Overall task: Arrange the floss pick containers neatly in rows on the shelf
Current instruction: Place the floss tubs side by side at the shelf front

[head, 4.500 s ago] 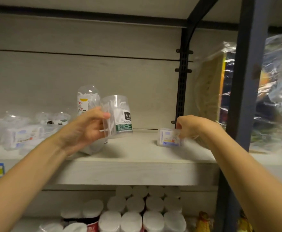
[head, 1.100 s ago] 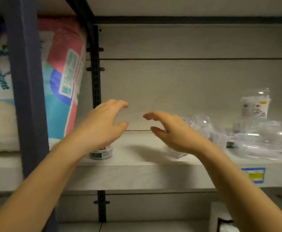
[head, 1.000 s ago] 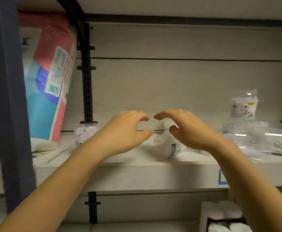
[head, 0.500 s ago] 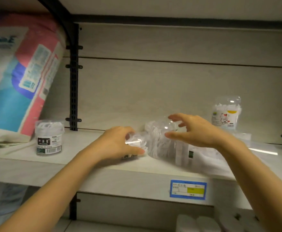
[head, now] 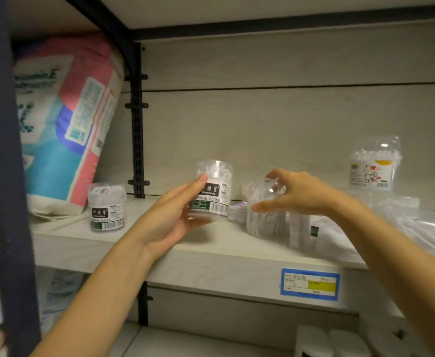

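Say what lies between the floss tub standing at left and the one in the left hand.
Head view: only bare shelf between the standing tub and the held tub, plus the left hand gripping it.

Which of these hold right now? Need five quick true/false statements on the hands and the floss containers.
1. The left hand grips an upright dental floss container. True.
2. The right hand hangs clear of everything. False: its fingers curl round the top of a clear tub on the shelf.
3. A second floss container stands at the shelf's left end, beside a large soft package. True.
4. The cartoon-labelled container lies on its side at the shelf's front edge. False: it stands upright at the back right.
5. The price tag on the shelf edge is red. False: it is blue-framed with a yellow patch.
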The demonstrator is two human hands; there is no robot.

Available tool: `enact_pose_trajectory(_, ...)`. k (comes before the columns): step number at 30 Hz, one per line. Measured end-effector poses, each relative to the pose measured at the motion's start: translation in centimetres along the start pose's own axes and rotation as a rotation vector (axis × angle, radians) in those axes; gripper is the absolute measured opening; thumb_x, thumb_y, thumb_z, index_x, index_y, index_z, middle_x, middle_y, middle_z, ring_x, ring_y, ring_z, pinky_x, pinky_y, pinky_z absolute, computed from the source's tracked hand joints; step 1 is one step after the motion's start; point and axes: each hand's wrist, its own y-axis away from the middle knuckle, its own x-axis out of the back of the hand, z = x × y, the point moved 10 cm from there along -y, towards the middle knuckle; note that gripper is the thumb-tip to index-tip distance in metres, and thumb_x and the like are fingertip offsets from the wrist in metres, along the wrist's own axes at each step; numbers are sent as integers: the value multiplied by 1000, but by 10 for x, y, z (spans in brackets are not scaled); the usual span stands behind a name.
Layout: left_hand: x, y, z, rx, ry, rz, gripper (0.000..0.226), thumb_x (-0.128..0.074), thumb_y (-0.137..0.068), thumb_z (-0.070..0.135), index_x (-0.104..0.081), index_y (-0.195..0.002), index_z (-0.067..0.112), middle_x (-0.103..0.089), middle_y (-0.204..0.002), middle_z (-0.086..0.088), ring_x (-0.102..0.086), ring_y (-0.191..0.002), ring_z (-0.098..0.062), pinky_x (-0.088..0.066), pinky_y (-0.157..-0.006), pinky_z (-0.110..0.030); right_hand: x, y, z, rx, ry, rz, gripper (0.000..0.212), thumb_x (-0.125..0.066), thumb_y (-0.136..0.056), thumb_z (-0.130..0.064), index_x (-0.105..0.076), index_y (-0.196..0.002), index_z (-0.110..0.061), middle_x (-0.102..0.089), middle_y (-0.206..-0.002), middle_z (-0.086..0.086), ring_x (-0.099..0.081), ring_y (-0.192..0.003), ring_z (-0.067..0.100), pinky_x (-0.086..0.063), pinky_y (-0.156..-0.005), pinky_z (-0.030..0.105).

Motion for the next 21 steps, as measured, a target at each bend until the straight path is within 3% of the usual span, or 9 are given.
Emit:
enact_pose_trajectory(4,-11,11,-4,55,227,-96,49,-59,-73,31,-62,-115,6,-68,-108,-17,-63,-100,-30,-48,-90,-41,-3,-2,2,-1,-42,-10,89,-67,-61,-66,-39,-135,-26,-56,-129,0,-56,-109,21,-45,-97,41)
enact_pose_trajectory(8,-15,16,0,38,233,-148,41,-63,-76,28,-64,-111,8,-69,-108,-15,-67,-96,-26,-46,-95,-44,-7,-3,4,15,-75,-23,88,-67,-62,-64,-37,-136,-26,-54,-133,2,-56,-110,21,-45,-97,41)
enact_pose_trajectory(10,-12,17,3,18,206,-150,48,-67,-73,26,-61,-117,7,-67,-111,-14,-64,-101,-26,-46,-97,-44,-9,0,3,11,-90,-49,91,-63,-62,-66,-35,-138,-25,-50,-137,3,-54,-114,22,-44,-99,40)
enact_pose_trajectory(12,-4,16,10,-47,91,-114,45,-63,-75,23,-61,-117,8,-67,-110,-11,-60,-104,-24,-48,-97,-44,-3,6,-2,27,-8,-3,98,-50,-58,-74,-32,-141,-24,-42,-144,3,-48,-121,23,-41,-102,41)
enact_pose_trajectory(14,2,21,23,-141,-107,-74,33,-65,-77,24,-64,-109,15,-69,-105,-2,-62,-100,-15,-51,-90,-33,21,19,-21,128,59,223,92,-39,-62,-76,-36,-139,-25,-41,-144,-1,-45,-123,20,-39,-103,40)
enact_pose_trajectory(16,4,26,40,-234,-271,-59,35,-67,-76,24,-63,-110,20,-71,-106,3,-65,-100,-8,-52,-86,-23,41,40,-51,281,-196,344,71,-42,-72,-68,-44,-132,-31,-49,-134,-11,-50,-116,10,-43,-98,34)
enact_pose_trajectory(18,5,31,52,-279,-363,-69,44,-70,-76,22,-59,-118,18,-70,-113,1,-64,-106,-9,-50,-91,-22,37,52,-82,376,-501,205,63,-45,-72,-66,-44,-130,-40,-54,-125,-20,-57,-107,1,-48,-92,29)
enact_pose_trajectory(21,9,40,61,-286,-495,-87,51,-66,-74,25,-53,-123,15,-69,-115,-3,-62,-110,-13,-50,-93,-24,20,59,-119,451,-482,71,72,-45,-66,-70,-35,-134,-48,-48,-120,-27,-59,-101,0,-51,-83,24)
